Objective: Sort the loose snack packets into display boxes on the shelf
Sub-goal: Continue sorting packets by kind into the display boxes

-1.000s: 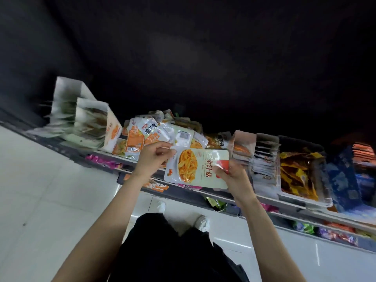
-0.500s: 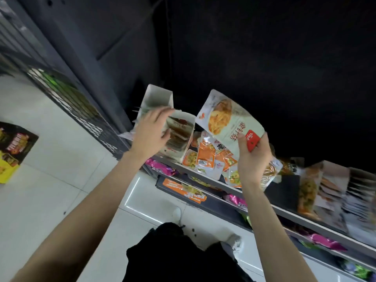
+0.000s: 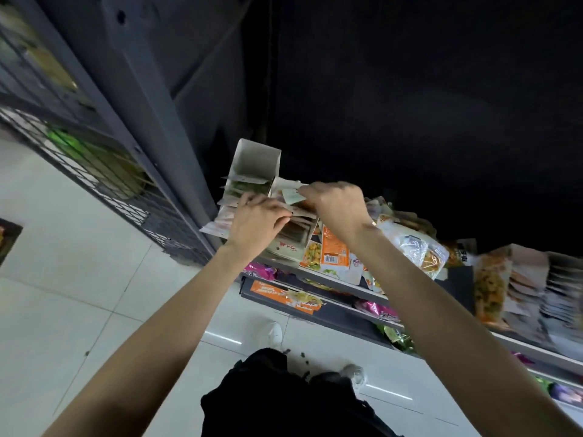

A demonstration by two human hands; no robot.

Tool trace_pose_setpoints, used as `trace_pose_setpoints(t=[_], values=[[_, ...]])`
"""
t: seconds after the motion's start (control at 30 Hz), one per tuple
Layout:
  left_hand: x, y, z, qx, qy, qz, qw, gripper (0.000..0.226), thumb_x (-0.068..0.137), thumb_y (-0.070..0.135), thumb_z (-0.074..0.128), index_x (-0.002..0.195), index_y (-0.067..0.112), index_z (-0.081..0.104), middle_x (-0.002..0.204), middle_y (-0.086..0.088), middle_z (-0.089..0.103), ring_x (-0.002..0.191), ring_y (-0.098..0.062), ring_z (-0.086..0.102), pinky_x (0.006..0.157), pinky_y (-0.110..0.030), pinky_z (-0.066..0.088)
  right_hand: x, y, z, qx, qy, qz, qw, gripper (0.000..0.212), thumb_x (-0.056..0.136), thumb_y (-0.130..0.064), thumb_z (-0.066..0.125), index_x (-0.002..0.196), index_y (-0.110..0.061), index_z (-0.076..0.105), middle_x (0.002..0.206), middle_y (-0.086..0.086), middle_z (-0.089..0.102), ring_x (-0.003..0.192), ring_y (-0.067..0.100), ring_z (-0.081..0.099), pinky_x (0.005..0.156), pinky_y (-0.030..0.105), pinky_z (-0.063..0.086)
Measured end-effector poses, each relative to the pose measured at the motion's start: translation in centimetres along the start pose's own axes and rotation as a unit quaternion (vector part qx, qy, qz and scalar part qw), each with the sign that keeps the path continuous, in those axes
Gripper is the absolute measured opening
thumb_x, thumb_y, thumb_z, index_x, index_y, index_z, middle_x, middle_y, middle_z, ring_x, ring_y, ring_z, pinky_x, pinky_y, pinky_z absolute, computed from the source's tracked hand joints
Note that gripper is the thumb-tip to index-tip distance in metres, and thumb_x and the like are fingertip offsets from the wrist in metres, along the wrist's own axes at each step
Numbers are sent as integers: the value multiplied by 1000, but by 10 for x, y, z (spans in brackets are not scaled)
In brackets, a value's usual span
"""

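At frame centre I see my right hand (image 3: 336,207) pinching a packet (image 3: 291,194) over the second box (image 3: 295,238); my left hand (image 3: 257,223), fingers curled, holds back the packets inside, on the shelf (image 3: 331,277).

My right hand (image 3: 336,208) is bringing the noodle packet (image 3: 291,194) down from mid-air into the second display box (image 3: 296,234), while my left hand (image 3: 257,220) is sliding across to part its stack.
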State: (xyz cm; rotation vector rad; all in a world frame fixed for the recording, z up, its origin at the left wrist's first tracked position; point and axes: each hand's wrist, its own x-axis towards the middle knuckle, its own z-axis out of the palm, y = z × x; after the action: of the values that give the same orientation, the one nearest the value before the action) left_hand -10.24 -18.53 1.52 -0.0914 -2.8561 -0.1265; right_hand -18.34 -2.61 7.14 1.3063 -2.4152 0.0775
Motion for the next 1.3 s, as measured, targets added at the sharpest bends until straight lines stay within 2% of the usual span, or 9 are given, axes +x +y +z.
trace_pose_setpoints(t=[0.1, 0.4, 0.53, 0.6, 0.67, 0.8, 0.93, 1.07, 1.3], values=[[0, 0, 2, -13, 18, -4, 1000, 13, 87, 35, 63, 92, 30, 74, 90, 6, 73, 88, -19, 65, 87, -36, 42, 24, -14, 5, -53, -197, 20, 979, 29, 86, -1, 57, 106, -21, 64, 91, -3, 65, 77, 19, 65, 56, 27, 41], [-1, 0, 5, -14, 63, -7, 998, 10, 83, 28, 68, 91, 27, 75, 87, 5, 73, 84, -19, 64, 84, -35, 39, 21, -20, 15, -21, -222, 99, 970, 27, 88, 3, 50, 107, -14, 60, 99, 3, 63, 86, 25, 64, 60, 29, 39], [-5, 17, -7, -39, 92, -41, 994, 18, 85, 28, 64, 101, 22, 71, 93, 1, 72, 91, -21, 62, 89, -36, 36, 4, -10, 19, 88, -111, 135, 981, 33, 83, 1, 62, 110, -16, 66, 99, 2, 68, 83, 24, 68, 60, 30, 50], [-9, 45, -20, -125, 131, -70, 981, 24, 90, 32, 56, 105, 16, 66, 92, 1, 69, 88, -18, 61, 84, -32, 41, -31, 0, 16, 178, 12, 205, 962, 25, 83, -3, 65, 105, -14, 69, 94, 3, 71, 75, 22, 69, 55, 31, 55], [-14, 83, -29, -256, 148, -97, 950, 25, 92, 32, 51, 102, 12, 61, 82, 3, 64, 76, -11, 58, 73, -22, 44, -82, 10, 16, 217, 55, 294, 929, 19, 89, -7, 59, 105, -13, 69, 95, 5, 71, 73, 22, 68, 55, 34, 57], [-17, 142, -4, -366, 66, -134, 918, 18, 92, 30, 53, 100, 14, 55, 77, 11, 54, 67, 0, 50, 61, -15, 44, -172, 29, 32, 190, -46, 391, 899, 32, 86, -2, 60, 117, -8, 64, 114, 12, 67, 102, 30, 64, 84, 44, 55], [-13, 158, 53, -300, -73, -154, 939, 32, 89, 29, 61, 115, 12, 53, 106, -1, 60, 91, -12, 57, 79, -28, 50, -206, 42, 50, 217, -239, 397, 859, 54, 93, -17, 55, 144, -16, 37, 150, 4, 36, 138, 23, 32, 112, 42, 30], [5, 166, 83, -206, -176, -151, 951, 63, 85, 42, 64, 133, 11, 39, 134, -10, 43, 122, -26, 42, 99, -35, 39, -214, 47, 62, 213, -319, 352, 854, 60, 96, -28, 50, 149, -18, 24, 157, 0, 20, 144, 19, 18, 116, 38, 22], [13, 176, 98, -132, -234, -283, 921, 93, 80, 48, 68, 146, 11, 15, 140, -22, 32, 127, -38, 32, 104, -44, 34, -214, 55, 60, 223, -317, 339, 857, 56, 94, -24, 54, 145, -18, 31, 154, -1, 24, 141, 19, 23, 110, 39, 29]])
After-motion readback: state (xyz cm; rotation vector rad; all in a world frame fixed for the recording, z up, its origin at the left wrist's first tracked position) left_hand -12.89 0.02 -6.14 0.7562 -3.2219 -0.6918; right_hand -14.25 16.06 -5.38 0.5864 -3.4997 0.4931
